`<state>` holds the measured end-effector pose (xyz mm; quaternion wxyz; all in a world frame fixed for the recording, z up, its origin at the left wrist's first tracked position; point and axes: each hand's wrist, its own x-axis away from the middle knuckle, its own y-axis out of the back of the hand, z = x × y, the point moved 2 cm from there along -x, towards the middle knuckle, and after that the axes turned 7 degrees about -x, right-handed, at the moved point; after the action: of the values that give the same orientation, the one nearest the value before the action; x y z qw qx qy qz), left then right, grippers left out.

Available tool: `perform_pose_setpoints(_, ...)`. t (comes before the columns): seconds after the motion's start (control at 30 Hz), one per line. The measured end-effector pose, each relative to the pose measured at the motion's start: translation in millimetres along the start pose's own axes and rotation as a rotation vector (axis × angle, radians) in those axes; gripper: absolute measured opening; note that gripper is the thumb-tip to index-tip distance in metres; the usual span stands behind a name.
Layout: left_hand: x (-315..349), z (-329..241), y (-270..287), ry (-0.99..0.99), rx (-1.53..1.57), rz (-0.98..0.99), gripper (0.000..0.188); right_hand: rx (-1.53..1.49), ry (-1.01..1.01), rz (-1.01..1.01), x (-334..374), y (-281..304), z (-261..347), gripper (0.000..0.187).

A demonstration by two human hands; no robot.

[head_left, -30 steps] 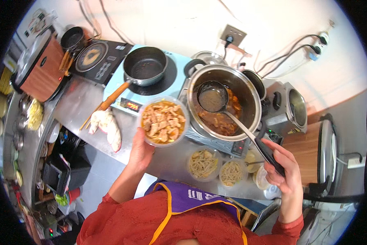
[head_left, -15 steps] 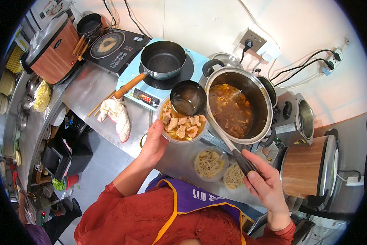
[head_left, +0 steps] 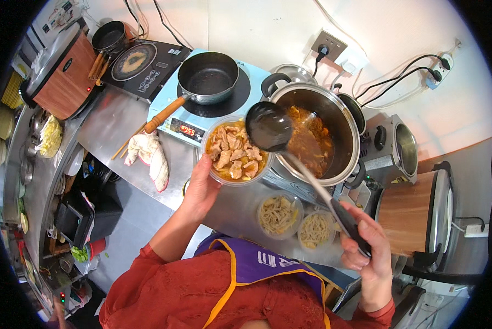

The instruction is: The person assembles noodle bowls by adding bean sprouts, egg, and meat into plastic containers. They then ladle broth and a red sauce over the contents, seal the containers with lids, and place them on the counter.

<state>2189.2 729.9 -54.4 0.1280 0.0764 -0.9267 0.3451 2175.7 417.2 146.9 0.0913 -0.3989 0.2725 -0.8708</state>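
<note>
My left hand [head_left: 201,189] is wrapped round the near left side of a clear plastic bowl [head_left: 236,181], which holds meat pieces [head_left: 234,151] in yellowish broth. In my right hand [head_left: 365,244] is the dark handle of a ladle [head_left: 310,178]. The ladle's black bowl [head_left: 269,127] hangs between the plastic bowl and a large steel pot [head_left: 353,118], over the pot's left rim; it looks empty apart from a wet sheen. Brown stew [head_left: 307,145] with bits in it fills the lower part of the pot.
Two plastic bowls of pale noodle-like strips [head_left: 279,215] stand on the steel counter [head_left: 232,216] near me. Left of the pot, a black saucepan [head_left: 208,77] sits on a light-blue induction cooker [head_left: 164,104]. A rolled cloth [head_left: 150,159] lies by its wooden handle. Wood-patterned cookers [head_left: 405,214] flank the counter.
The ladle has tipped out its liquid and moved right, from above the plastic bowl to the pot's rim. My left hand has shifted the bowl slightly left.
</note>
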Motion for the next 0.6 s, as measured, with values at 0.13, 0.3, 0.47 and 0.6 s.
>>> perform_pose_setpoints(0.13,12,4,0,0.002,-0.028,0.023,0.083,0.338,0.213,-0.129,-16,36,14,0.045)
perform_pose_setpoints(0.3,34,19,0,0.043,-0.074,-0.004,0.084,1.472,0.854,-0.214,-60,71,34,0.037)
perform_pose_setpoints(0.47,45,30,-2,0.030,-0.067,-0.007,0.086,1.224,0.773,-0.300,-38,70,35,0.042)
perform_pose_setpoints(0.6,45,32,-3,0.021,-0.041,-0.009,0.089,0.730,0.353,-0.125,8,49,47,0.040)
